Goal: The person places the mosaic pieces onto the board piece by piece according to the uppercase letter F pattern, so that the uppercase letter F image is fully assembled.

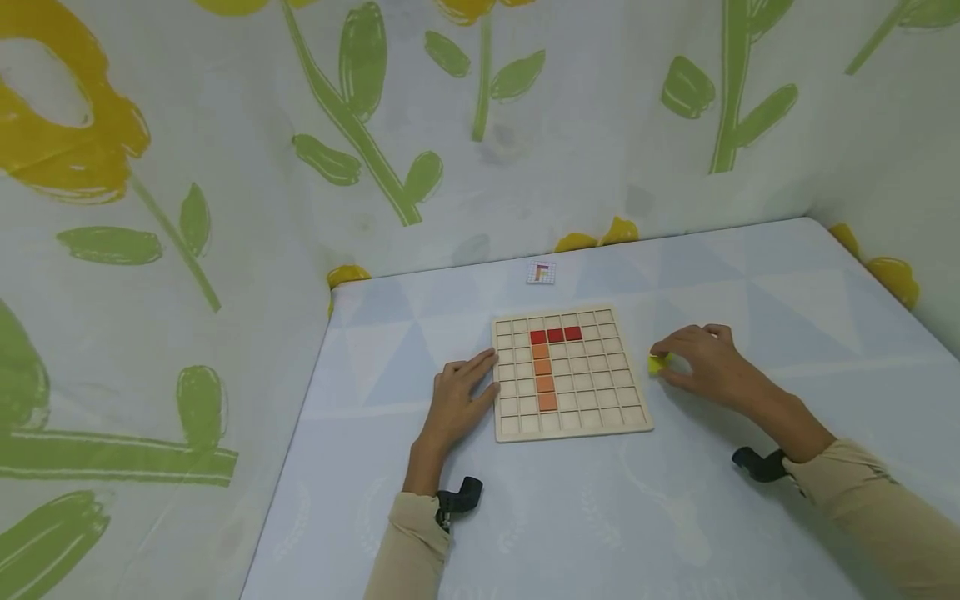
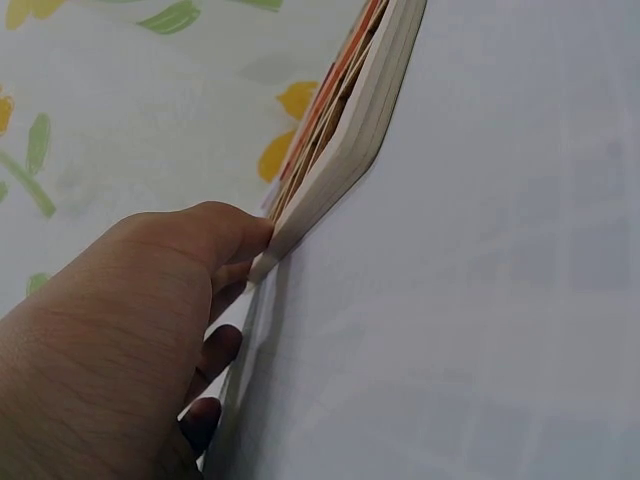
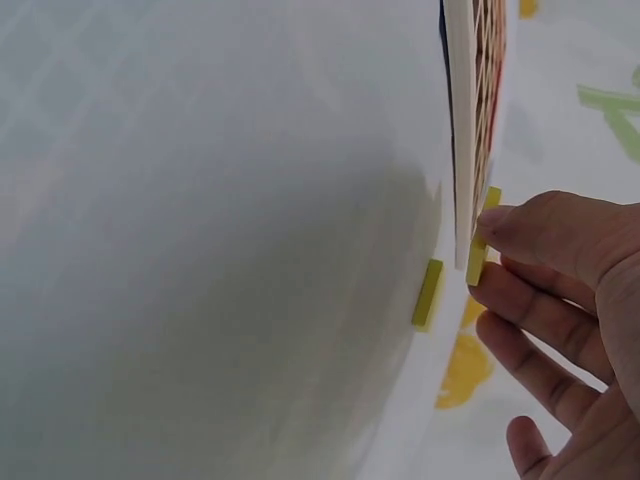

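A wooden grid board (image 1: 592, 408) lies on the table, with a row of red tiles (image 1: 555, 336) and a column of orange tiles (image 1: 543, 367) set in its cells. My left hand (image 1: 456, 398) rests at the board's left edge, fingers and thumb touching it. To the right of the board, my right hand (image 1: 705, 367) pinches a yellow square tile (image 3: 484, 236) between thumb and fingers, just above the table. Another yellow tile (image 3: 428, 296) lies on the table close by in the right wrist view; in the head view the two cannot be told apart clearly.
Behind the board lies a small card (image 1: 541, 272) printed with a grid and a coloured corner shape. The table (image 1: 570, 517) has a pale patterned cover. A flower-printed curtain (image 1: 480, 183) hangs along its far side and both sides.
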A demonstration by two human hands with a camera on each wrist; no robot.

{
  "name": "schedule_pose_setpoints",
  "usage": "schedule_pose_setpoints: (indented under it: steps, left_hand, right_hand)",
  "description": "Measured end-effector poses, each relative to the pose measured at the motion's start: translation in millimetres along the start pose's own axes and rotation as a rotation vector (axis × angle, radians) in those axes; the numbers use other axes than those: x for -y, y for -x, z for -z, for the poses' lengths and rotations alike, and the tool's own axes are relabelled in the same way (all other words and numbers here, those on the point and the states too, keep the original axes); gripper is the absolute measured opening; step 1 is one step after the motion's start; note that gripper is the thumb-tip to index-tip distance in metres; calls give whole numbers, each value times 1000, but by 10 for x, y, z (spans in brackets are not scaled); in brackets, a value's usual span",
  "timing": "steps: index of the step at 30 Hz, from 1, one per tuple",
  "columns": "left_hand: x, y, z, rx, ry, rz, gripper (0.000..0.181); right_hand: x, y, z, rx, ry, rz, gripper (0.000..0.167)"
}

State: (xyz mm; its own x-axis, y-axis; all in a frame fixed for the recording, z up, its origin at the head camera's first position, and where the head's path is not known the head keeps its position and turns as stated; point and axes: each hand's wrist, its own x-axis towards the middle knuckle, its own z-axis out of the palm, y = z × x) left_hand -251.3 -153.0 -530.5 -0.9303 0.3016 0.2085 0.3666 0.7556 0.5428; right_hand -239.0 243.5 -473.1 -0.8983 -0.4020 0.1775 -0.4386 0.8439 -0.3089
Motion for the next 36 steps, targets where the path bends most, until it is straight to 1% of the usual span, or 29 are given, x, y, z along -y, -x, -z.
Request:
schedule_pose_setpoints:
  steps: [10,17,24,30,36]
  left_hand:
    - [4,5,7,11,7,-14,51]
    - [27,0,-8,23,6,-11,51]
    - [31,4,-14,10,-2,-18,51]
    - [32,6,-12,16,1,-15,51]
    - [33,5,-12,26,-3,-6,51]
  right_hand:
    - [122,-97,-14,3,-17,19,26]
    - [167,-160,-46,16,-36,29,26]
    - [219,-241,-100,25,-19,35,26]
    - [264,-304,-143,41,-17,50,27]
    - [337,-375,-165,58,-31,46,30]
